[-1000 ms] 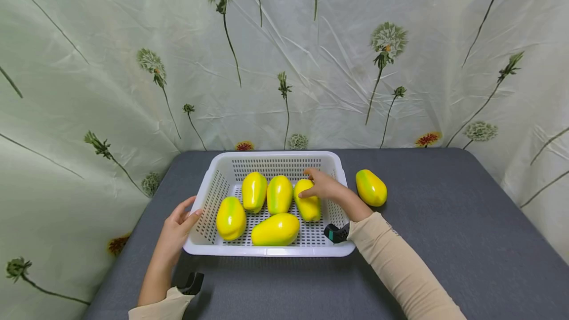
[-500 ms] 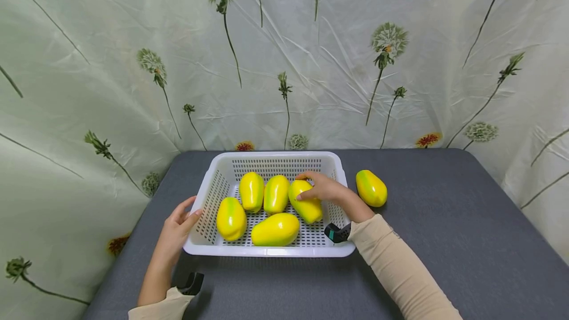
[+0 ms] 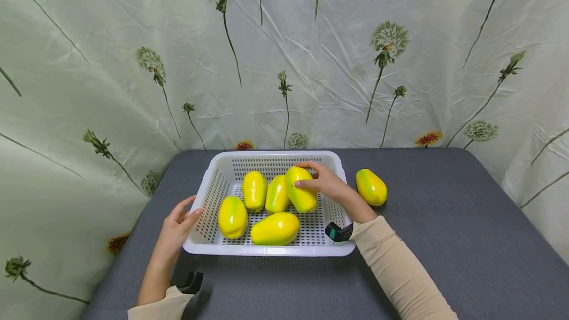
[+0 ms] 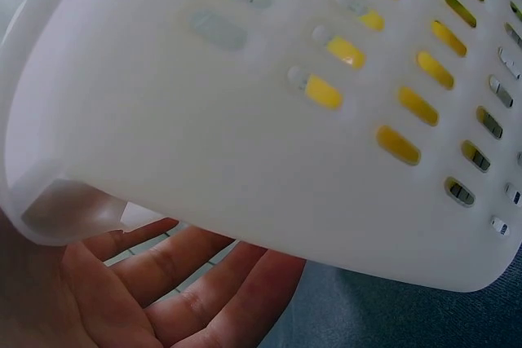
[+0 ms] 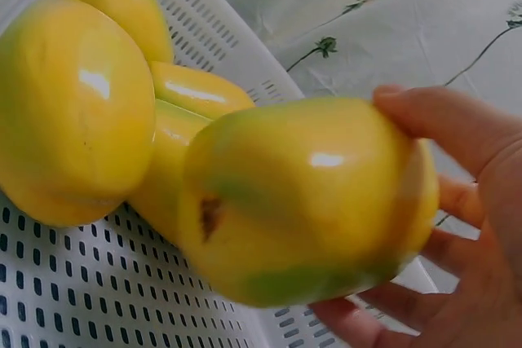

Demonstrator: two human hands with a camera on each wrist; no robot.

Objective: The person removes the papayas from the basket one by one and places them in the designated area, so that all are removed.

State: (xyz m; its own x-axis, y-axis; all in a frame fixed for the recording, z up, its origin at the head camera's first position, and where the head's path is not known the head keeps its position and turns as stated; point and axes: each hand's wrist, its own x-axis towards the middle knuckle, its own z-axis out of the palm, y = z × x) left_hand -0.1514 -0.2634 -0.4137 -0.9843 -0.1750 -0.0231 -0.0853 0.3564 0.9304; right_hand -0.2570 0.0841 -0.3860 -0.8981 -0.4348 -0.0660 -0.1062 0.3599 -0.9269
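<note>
My right hand [image 3: 328, 182] holds a yellow papaya [image 3: 300, 194] with green streaks, tilted and raised against its neighbour at the right side of a white plastic basket [image 3: 268, 250]. In the right wrist view the thumb lies on one side of this papaya [image 5: 302, 201] and the fingers on the other. Several more papayas lie in the basket, among them one at the left [image 3: 233, 217] and one lying crosswise in front [image 3: 275, 229]. My left hand [image 3: 176, 228] holds the basket's left rim; in the left wrist view its fingers [image 4: 236, 295] reach below the rim, the thumb hidden.
Another papaya [image 3: 371, 188] lies on the dark grey tabletop [image 3: 444, 221] just right of the basket. A pale curtain [image 3: 329, 53] printed with dandelions hangs behind and beside the table.
My right hand has closed round the papaya at the right, lifted it and shifted it slightly left. The papayas at its left have moved a little; my left hand keeps its place.
</note>
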